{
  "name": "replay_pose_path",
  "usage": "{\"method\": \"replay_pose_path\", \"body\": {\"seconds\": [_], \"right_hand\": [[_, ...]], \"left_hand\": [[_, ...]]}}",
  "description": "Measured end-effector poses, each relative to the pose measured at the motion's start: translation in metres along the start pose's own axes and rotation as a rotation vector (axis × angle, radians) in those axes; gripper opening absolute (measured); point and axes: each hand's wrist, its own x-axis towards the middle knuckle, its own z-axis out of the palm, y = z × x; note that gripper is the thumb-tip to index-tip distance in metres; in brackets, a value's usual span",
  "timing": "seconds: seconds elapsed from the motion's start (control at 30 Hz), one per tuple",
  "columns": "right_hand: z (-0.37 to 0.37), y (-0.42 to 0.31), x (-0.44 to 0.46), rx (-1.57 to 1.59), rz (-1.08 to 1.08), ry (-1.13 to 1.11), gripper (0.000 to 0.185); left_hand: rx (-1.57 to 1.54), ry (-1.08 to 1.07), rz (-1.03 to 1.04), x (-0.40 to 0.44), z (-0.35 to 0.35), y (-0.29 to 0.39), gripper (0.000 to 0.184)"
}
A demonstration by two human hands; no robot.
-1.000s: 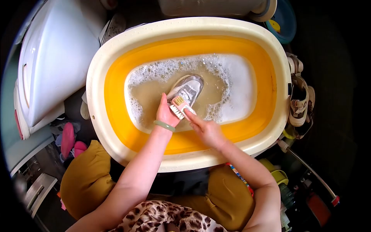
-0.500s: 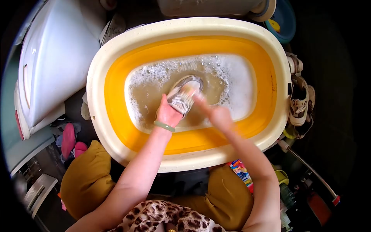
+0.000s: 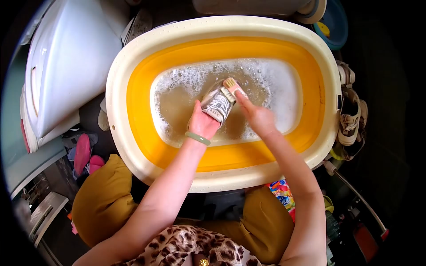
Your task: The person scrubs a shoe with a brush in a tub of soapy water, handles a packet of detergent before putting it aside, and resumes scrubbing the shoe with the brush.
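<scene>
A grey and white laced shoe (image 3: pixel 218 105) is held over murky, sudsy water in an oval cream and orange tub (image 3: pixel 313 102). My left hand (image 3: pixel 203 122), with a green bangle at its wrist, grips the shoe from its heel end; some of its fingers are hidden under the shoe. My right hand (image 3: pixel 257 116) is closed on a small pink brush (image 3: pixel 232 87), the index finger stretched along it. The brush's pale bristles rest against the shoe near the toe, which points up and away from me.
More shoes (image 3: pixel 350 117) stand right of the tub, near a metal pole (image 3: pixel 359 195). A blue basin (image 3: pixel 337 26) is at the back right. Large white fixture (image 3: pixel 75 62) at left, pink slippers (image 3: pixel 82 154) below it. A colourful packet (image 3: pixel 282 195) lies by my right knee.
The brush has moved from the heel end up to the shoe's toe area. My left hand still holds the shoe. The whole view has shifted slightly, with the tub lying a little further right.
</scene>
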Motion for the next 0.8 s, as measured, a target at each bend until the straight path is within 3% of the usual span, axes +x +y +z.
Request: {"method": "replay_pose_path", "body": {"seconds": [0.03,0.1,0.13,0.23,0.3,0.4,0.43,0.5,0.53,0.57,0.63,0.7,0.8], "right_hand": [[0.009,-0.015,-0.003,0.176,0.059,0.056,0.045],[0.032,-0.042,-0.019,0.579,-0.073,0.094,0.046],[0.031,-0.044,-0.031,0.582,-0.074,0.091,0.046],[0.022,-0.029,-0.047,0.554,-0.253,0.139,0.048],[0.009,0.014,-0.033,0.149,-0.089,-0.214,0.050],[-0.015,-0.002,-0.002,-0.001,0.109,-0.180,0.038],[-0.009,-0.017,-0.004,0.123,0.131,-0.131,0.039],[0.026,-0.030,-0.021,0.384,-0.089,0.121,0.049],[0.030,-0.037,-0.030,0.464,-0.173,0.202,0.053],[0.030,-0.041,-0.048,0.479,-0.225,0.174,0.053],[0.023,-0.030,-0.055,0.498,-0.274,0.155,0.053],[0.006,0.015,-0.040,0.138,-0.144,-0.162,0.050],[-0.006,0.010,-0.002,-0.038,-0.020,-0.074,0.047]], "left_hand": [[0.013,-0.014,0.024,0.002,0.000,-0.001,0.060],[-0.001,-0.002,0.030,0.001,-0.007,0.004,0.061],[0.043,0.030,0.002,-0.003,-0.006,0.008,0.061],[0.084,0.074,-0.035,-0.007,-0.008,0.006,0.062],[0.024,0.000,-0.033,-0.006,-0.007,-0.001,0.062],[0.037,0.003,-0.021,-0.003,-0.004,-0.002,0.061],[0.043,-0.003,-0.004,-0.003,-0.002,-0.002,0.061],[-0.015,-0.048,-0.007,-0.001,0.001,0.002,0.062],[0.054,0.047,-0.021,-0.010,0.009,0.006,0.062],[0.130,0.152,-0.040,-0.017,0.011,0.009,0.062],[0.128,0.055,-0.044,-0.009,-0.010,0.007,0.063],[0.033,-0.002,-0.044,-0.003,-0.015,0.001,0.063],[0.000,0.022,-0.042,-0.001,-0.007,-0.001,0.063]]}}
